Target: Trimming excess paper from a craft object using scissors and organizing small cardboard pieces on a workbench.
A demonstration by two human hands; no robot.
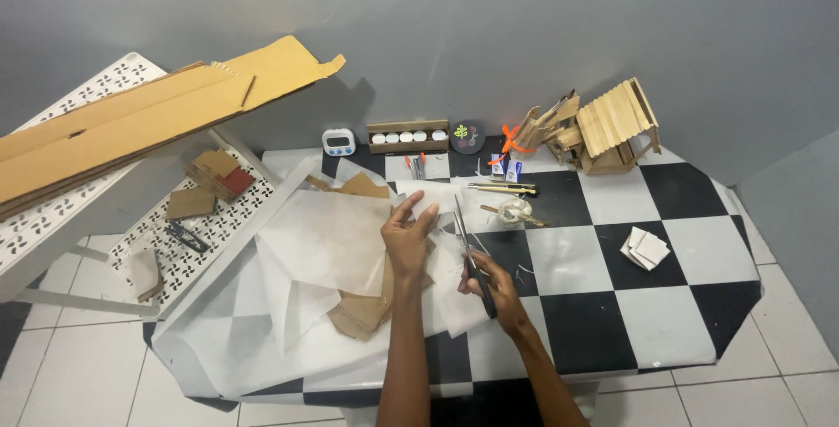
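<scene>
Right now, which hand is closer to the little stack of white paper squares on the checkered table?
Right. The right hand, gripping scissors, sits left of the paper squares. The left hand presses on translucent paper, farther left.

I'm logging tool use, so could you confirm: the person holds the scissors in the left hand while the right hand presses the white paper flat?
Not quite: the head view shows the scissors in the right hand, while the left hand presses the white paper.

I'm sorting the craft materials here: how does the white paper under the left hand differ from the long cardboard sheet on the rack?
The white paper is thin, pale and lies flat on the checkered table, pinned by the left hand. The cardboard sheet is brown, stiffer, much longer, and slants across the white rack. Both are flat sheet stock.
</scene>
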